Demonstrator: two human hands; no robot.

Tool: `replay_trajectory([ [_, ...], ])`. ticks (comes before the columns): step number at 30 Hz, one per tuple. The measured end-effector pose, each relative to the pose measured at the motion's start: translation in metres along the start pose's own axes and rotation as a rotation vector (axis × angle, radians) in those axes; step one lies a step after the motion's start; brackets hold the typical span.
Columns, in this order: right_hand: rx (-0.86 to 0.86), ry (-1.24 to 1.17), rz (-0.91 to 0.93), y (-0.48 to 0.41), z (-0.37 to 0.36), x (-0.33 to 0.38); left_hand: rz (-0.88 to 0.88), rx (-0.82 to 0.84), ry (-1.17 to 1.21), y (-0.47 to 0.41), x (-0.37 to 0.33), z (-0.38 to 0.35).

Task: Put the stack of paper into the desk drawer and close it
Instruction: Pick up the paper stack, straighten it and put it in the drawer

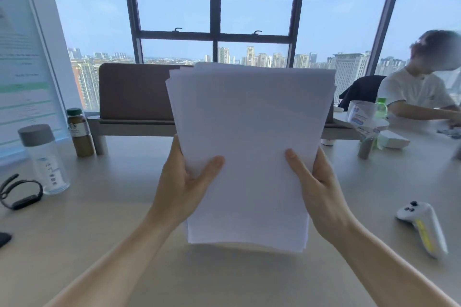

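Observation:
A stack of white paper (249,137) stands upright above the beige desk (124,219), its lower edge just over the desktop and its top sheets slightly fanned. My left hand (184,182) grips its left edge with the thumb across the front. On the opposite edge, my right hand (314,182) holds it the same way. No desk drawer is in view.
At the left stand a clear bottle (45,159) with a grey cap, a brown jar (79,132) and a black wristband (21,193). A white controller (424,224) lies at the right. A brown divider (134,92) backs the desk. A person (421,92) sits at the far right.

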State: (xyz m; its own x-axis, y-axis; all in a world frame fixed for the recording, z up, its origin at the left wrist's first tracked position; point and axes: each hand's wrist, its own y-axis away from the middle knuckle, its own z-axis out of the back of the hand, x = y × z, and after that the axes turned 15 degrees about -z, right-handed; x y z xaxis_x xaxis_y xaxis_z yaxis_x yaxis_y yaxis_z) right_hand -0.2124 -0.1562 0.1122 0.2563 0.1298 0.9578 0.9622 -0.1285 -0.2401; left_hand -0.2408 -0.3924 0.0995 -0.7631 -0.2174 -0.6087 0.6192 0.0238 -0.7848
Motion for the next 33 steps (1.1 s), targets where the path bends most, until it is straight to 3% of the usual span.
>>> replay_trajectory([
  [2, 0.037, 0.042, -0.037, 0.003, 0.007, -0.004, 0.085, 0.054, -0.004, 0.006, 0.008, 0.011],
  [5, 0.029, 0.093, -0.03, 0.002, 0.004, -0.014, 0.18, -0.048, 0.159, 0.008, 0.013, 0.008],
  [10, -0.077, 0.076, 0.066, 0.001, -0.015, -0.016, 0.062, -0.18, 0.083, 0.008, 0.002, -0.018],
  [14, 0.026, 0.142, 0.023, -0.006, -0.006, -0.008, 0.023, -0.076, 0.019, 0.0, 0.0, -0.013],
  [19, -0.012, 0.147, 0.05, -0.013, -0.007, -0.007, 0.159, -0.022, -0.019, -0.002, 0.01, -0.001],
  [23, -0.073, 0.119, 0.089, -0.015, -0.015, -0.01, 0.209, -0.097, 0.124, 0.01, 0.014, -0.006],
  [29, -0.097, 0.061, 0.096, -0.019, -0.01, -0.002, 0.124, -0.043, 0.141, 0.005, 0.005, -0.015],
  [33, -0.078, 0.026, 0.045, -0.018, -0.005, -0.005, 0.222, -0.021, 0.248, 0.006, 0.007, -0.017],
])
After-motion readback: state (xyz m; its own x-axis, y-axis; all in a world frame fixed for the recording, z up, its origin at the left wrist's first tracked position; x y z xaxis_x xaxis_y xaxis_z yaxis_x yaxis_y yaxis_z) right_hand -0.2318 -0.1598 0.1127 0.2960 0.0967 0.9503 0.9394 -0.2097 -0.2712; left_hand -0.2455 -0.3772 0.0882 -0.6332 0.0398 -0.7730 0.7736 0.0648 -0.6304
